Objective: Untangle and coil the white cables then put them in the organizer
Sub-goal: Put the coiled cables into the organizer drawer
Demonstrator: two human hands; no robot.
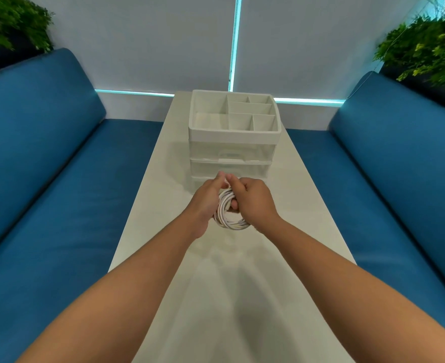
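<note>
Head-camera view down two bare forearms reaching out over a long white table (216,297). Held between both hands, just in front of a white organizer (234,132): a coil of white cable (228,213), wound into a thick ring and lifted slightly above the tabletop. Left hand (207,199) wrapped around the coil's left side, thumb and fingers curled closed on the strands. Right hand (252,200) gripping the coil's right side, fingers curled through the loop, thumb raised and meeting the left thumb at the top of the ring. Organizer standing at the table's far end: an open top tray split into several compartments, all bare, above two clear drawers, both closed. Flanking the organizer and table on either side, blue cushioned benches (45,158). Behind the organizer, a pale blind edged by strips of cyan light. Green leafy plants (425,45) in the far corners.
</note>
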